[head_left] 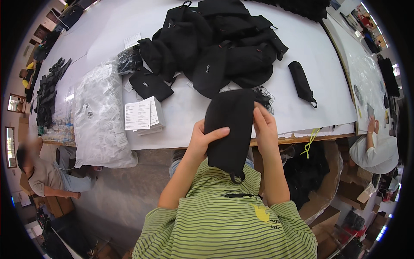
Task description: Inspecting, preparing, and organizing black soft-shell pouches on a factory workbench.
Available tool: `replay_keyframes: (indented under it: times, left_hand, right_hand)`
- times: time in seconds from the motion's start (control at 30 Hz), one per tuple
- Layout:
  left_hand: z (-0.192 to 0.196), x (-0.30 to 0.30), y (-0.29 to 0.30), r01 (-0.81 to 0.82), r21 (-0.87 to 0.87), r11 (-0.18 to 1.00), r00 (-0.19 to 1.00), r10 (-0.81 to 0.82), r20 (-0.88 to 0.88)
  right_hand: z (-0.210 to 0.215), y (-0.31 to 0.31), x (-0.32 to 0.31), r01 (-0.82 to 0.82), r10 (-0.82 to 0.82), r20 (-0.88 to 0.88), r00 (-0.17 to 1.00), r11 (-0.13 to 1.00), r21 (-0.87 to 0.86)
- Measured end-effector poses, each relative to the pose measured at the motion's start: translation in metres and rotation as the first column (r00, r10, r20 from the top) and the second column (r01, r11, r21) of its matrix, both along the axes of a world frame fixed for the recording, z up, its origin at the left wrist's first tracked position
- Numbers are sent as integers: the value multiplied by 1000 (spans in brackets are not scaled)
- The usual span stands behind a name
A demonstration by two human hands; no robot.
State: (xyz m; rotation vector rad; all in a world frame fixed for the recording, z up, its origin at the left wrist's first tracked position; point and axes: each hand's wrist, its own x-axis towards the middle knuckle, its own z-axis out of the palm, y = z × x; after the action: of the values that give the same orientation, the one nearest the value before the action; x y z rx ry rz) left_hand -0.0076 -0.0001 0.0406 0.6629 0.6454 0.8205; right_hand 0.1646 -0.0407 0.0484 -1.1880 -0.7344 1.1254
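In front of my chest hangs a black fabric pouch (pixel 229 129), rounded at its upper end, with a small loop at its lower end. My left hand (pixel 206 137) grips its left side, thumb laid across the front. At the upper right edge, my right hand (pixel 265 124) has bent fingers closed on the pouch; exactly what the fingertips pinch is hidden. Just beyond the pouch lies a tangle of thin black strings (pixel 265 98), partly covered. A stack of white printed cards (pixel 141 114) sits to the left on the table, beside another black pouch (pixel 151 85).
A large heap of black pouches (pixel 215 47) covers the table's far middle. One slim pouch (pixel 302 84) lies apart at right. A clear bag of white labels (pixel 97 116) overhangs the left front edge. Under the table stands a lined box (pixel 330 172). People sit left and right.
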Motion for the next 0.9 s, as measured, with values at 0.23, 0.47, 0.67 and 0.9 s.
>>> replay_keyframes:
  times: [0.23, 0.47, 0.67, 0.9]
  left_hand:
    - [7, 4, -4, 43, -11, 999, 998, -43, -45]
    - [5, 4, 2, -27, -66, 997, 999, 24, -47]
    - [4, 3, -1, 2, 15, 1000, 996, -1, -88]
    - [6, 0, 6, -135, -85, 987, 990, 131, -51]
  right_hand:
    - [6, 19, 11, 185, -292, 310, 905, 926, 330]
    - [6, 18, 6, 137, -267, 404, 875, 936, 323]
    - [18, 20, 14, 76, -232, 620, 749, 960, 269]
    - [44, 2, 0, -210, -126, 823, 554, 935, 285]
